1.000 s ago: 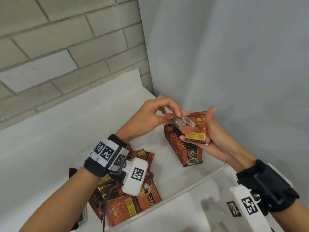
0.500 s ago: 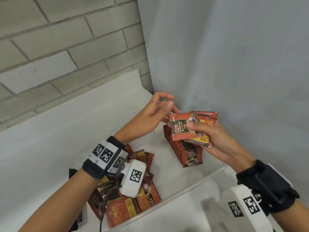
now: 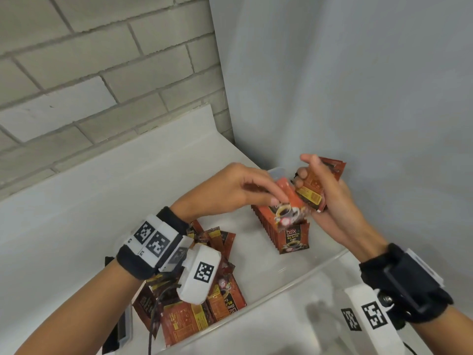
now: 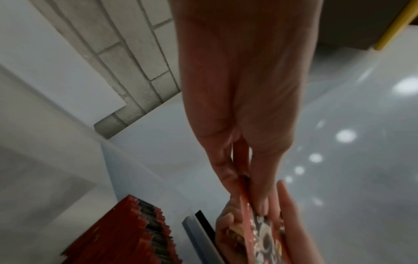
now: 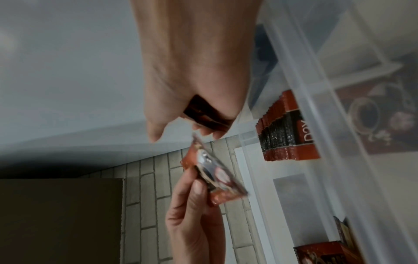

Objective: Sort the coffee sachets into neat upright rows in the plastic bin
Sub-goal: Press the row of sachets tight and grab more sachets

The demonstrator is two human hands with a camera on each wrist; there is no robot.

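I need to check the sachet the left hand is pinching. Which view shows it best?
Head view: the sachet shows its printed face above the upright row. The left wrist view catches it edge-on and blurred; the right wrist view shows it blurred by motion.

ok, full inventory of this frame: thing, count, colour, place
upright row of sachets: one row, count unreadable, red-brown, right part of the bin, front one reads D2X Black
loose sachets: a heap, count unclear, red-brown with yellow panels, near left part of the bin
single sachet: one, red-brown, above the row, pinched by the left hand
held sachets: a few, red-brown, in the right hand
plastic bin: one, clear, on the white counter
white counter: one, in the corner
brick wall: grey, behind
plain wall: grey, right
left hand: wrist band with tags
right hand: black wrist band
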